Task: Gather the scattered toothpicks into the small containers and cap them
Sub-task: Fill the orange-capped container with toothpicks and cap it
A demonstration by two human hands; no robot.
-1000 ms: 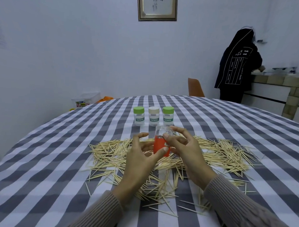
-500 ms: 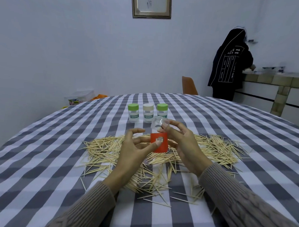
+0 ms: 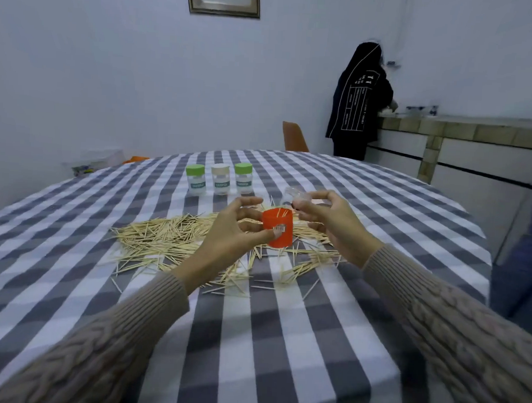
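An orange container (image 3: 277, 230), its open mouth showing a few toothpick tips, is being held upright just above the scattered toothpicks (image 3: 171, 240), which are lying in a loose heap on the checked tablecloth (image 3: 283, 339) around and beneath the container. The left hand (image 3: 226, 239) is gripping the container, thumb curled against its barcode label and fingers wrapping its far side. The right hand (image 3: 334, 222), just right of the container, is pinching a clear cap (image 3: 295, 196) between thumb and fingertips, slightly above the container's rim. Beyond the container, three capped jars (image 3: 219, 180) are standing in a row. Farther beyond, a person in dark clothing (image 3: 359, 98) is facing a counter (image 3: 463, 130).
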